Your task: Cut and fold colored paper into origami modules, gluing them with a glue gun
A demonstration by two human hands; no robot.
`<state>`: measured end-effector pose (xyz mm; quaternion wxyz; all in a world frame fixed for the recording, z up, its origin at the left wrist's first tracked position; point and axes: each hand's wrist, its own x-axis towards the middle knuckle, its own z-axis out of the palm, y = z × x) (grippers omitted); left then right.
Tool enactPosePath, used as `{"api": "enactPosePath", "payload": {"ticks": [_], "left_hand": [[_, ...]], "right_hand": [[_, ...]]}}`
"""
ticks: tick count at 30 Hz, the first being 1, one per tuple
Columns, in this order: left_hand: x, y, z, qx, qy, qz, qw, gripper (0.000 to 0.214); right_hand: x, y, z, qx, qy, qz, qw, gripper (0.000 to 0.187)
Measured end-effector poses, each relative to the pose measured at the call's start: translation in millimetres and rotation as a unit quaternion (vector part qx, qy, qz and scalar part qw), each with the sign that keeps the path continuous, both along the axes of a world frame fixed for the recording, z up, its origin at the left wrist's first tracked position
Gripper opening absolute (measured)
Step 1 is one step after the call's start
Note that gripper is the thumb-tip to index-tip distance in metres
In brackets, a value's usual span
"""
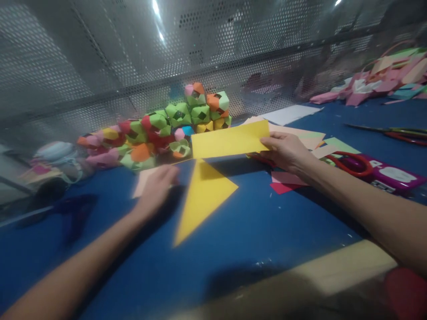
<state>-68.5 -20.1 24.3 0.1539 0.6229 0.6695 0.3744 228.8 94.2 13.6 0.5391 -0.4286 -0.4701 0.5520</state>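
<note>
My right hand (287,150) pinches the right end of a yellow paper rectangle (230,140), held up over the table. Below it is a folded or cut yellow paper triangle (207,195), one corner pointing toward me; the rectangle covers part of its top. My left hand (159,189) is smeared by motion to the left of the triangle, fingers seemingly curled. A pale pink piece of paper (143,182) shows beside that hand; whether they touch is unclear. Fingertips of the left hand are too blurred to show anything held.
Folded paper balls (178,113) in several colours are piled at the back of the blue table (253,222). Right of my right hand lie red-handled scissors (353,162), a purple package (393,173) and paper sheets (300,133). Pink paper pieces (363,86) are heaped far right.
</note>
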Motion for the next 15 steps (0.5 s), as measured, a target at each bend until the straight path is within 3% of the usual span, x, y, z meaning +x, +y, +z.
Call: {"api": "enactPosePath", "payload": {"ticks": [6, 11, 15], "left_hand": [[5.3, 5.7, -20.2, -0.067, 0.092, -0.075, 0.991, 0.034], [25.2, 17.9, -14.0, -0.086, 0.158, -0.12, 0.976, 0.052], [37.3, 35.2, -6.9, -0.079, 0.11, -0.166, 0.977, 0.062]], "right_hand": [[6.0, 6.7, 2.4, -0.001, 0.032, -0.026, 0.999, 0.01], [5.0, 6.5, 1.7, -0.02, 0.033, -0.032, 0.999, 0.008], [5.9, 8.1, -0.2, -0.02, 0.048, -0.036, 0.998, 0.009]]}}
